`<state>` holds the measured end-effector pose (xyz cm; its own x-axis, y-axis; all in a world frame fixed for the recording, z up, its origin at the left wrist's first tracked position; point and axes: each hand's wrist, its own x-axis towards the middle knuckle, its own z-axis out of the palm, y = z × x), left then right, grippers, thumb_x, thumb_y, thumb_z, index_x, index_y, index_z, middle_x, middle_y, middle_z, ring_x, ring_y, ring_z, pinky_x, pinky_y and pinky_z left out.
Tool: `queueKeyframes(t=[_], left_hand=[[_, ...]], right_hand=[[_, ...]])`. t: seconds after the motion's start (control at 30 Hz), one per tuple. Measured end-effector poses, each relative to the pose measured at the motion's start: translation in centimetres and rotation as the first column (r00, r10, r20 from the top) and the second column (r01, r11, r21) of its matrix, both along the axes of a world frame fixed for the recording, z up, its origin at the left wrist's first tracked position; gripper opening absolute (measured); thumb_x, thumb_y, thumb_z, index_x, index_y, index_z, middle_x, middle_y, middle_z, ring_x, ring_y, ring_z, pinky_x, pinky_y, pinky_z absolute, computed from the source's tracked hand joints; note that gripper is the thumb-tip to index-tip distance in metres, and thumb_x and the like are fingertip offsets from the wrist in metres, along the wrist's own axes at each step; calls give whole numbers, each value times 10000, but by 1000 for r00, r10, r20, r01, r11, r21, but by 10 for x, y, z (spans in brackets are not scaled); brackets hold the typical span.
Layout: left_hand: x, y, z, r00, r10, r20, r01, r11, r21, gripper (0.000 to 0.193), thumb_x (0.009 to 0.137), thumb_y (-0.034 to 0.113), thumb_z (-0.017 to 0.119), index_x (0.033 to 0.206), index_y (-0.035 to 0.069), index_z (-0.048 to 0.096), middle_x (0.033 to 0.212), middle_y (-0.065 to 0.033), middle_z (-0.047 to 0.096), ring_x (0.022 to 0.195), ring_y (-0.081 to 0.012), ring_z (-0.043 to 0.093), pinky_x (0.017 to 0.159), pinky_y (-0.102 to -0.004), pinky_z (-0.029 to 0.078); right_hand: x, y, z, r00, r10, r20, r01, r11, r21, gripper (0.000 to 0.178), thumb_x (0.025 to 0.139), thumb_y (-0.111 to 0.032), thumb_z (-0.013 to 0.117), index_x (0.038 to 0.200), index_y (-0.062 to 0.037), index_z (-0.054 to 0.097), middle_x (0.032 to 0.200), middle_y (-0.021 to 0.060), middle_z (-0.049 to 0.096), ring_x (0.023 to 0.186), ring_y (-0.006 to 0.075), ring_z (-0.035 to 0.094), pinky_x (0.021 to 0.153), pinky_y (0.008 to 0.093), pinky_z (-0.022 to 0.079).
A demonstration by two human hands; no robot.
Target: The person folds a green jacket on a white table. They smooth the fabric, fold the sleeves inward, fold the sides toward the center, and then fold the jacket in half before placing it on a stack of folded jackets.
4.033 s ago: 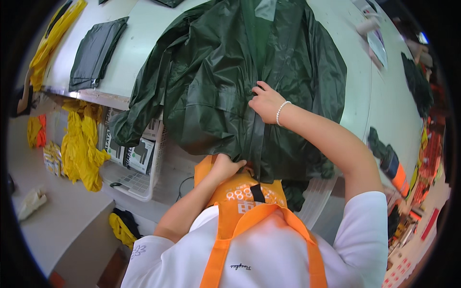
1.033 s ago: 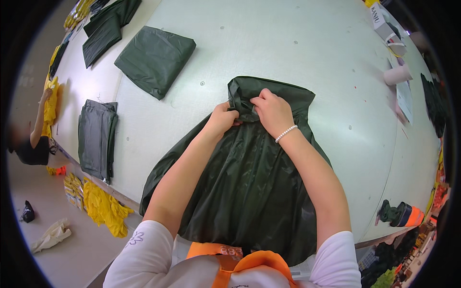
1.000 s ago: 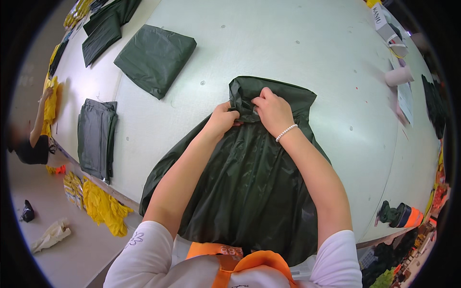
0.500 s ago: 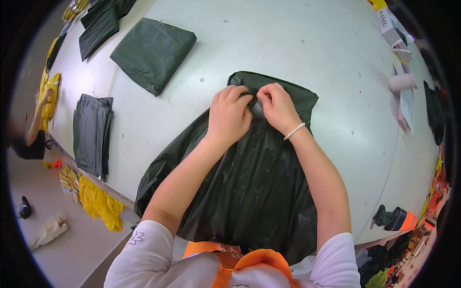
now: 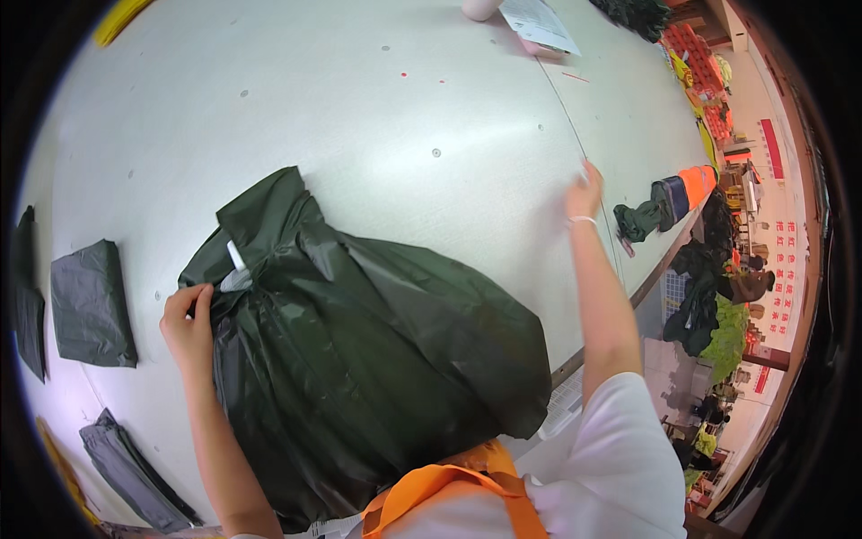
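A dark green, slightly shiny garment (image 5: pixel 386 332) lies gathered on the pale table in front of me, its lower folds hanging toward my body. My left hand (image 5: pixel 189 328) pinches its fabric at the left edge, thumb and forefinger together. Just beside those fingertips a white strip (image 5: pixel 236 256) and a pale label (image 5: pixel 237 281) stand out against the cloth. Well away from the garment, my right hand (image 5: pixel 585 190) is stretched out to the right over the table, a little blurred. Its fingers look loose and nothing shows in them. A small slim tool (image 5: pixel 626 244) lies nearest to it.
Folded dark green pieces (image 5: pixel 93 304) and a grey-green folded stack (image 5: pixel 135 472) lie at the left. A dark bundle with an orange end (image 5: pixel 687 193) sits by the right table edge. Papers (image 5: pixel 541 25) and a pinkish cylinder (image 5: pixel 482 9) are at the far side.
My view has swung to the right. Both hands were together at the garment's top; my right hand has left it and reached out right, while my left stays on the cloth.
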<state>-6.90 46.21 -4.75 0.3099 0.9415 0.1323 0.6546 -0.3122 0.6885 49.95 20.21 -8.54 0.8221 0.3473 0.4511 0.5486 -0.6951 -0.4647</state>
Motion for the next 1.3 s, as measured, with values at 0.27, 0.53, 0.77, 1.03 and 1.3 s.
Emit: queueKeyframes(t=[0.27,0.53,0.77,1.03,1.3], left_hand=[[-19,5,-16,998,52,-32,-55,995,-88,100,830,90,662,844,-8,672,787,-67,639,718,-134,569,650,-255,439],[-29,9,-26,996,40,-82,-45,997,-58,164,857,150,658,877,-12,676,792,-55,652,690,-109,568,636,-245,439],[-25,8,-43,999,29,24,-26,996,-90,161,858,154,661,875,-5,676,798,-44,652,704,-94,558,636,-233,422],[-27,9,-15,999,11,45,-1,973,-231,142,837,123,663,890,-2,701,824,-67,683,784,-122,609,716,-256,462],[-18,15,-8,989,41,145,-21,991,-132,117,797,108,681,858,10,701,757,-75,664,680,-142,600,638,-261,464]], right_hand=[[83,-198,-27,904,-427,-18,369,802,-470,301,761,25,528,1048,-47,578,1058,193,577,928,383,580,820,408,462],[56,-214,-23,977,-207,57,213,891,-400,318,744,82,486,1020,-60,555,1034,160,558,997,349,536,865,394,437],[37,-216,2,964,-257,62,231,706,-670,197,810,-14,520,1002,3,563,978,160,595,942,357,558,832,425,446],[-76,-33,42,872,197,-449,-127,975,180,204,892,-46,430,1093,-22,458,849,96,536,701,152,544,625,288,437],[-319,161,145,147,769,-622,-780,477,406,254,766,-3,701,978,-7,560,903,40,518,596,77,475,543,218,401]])
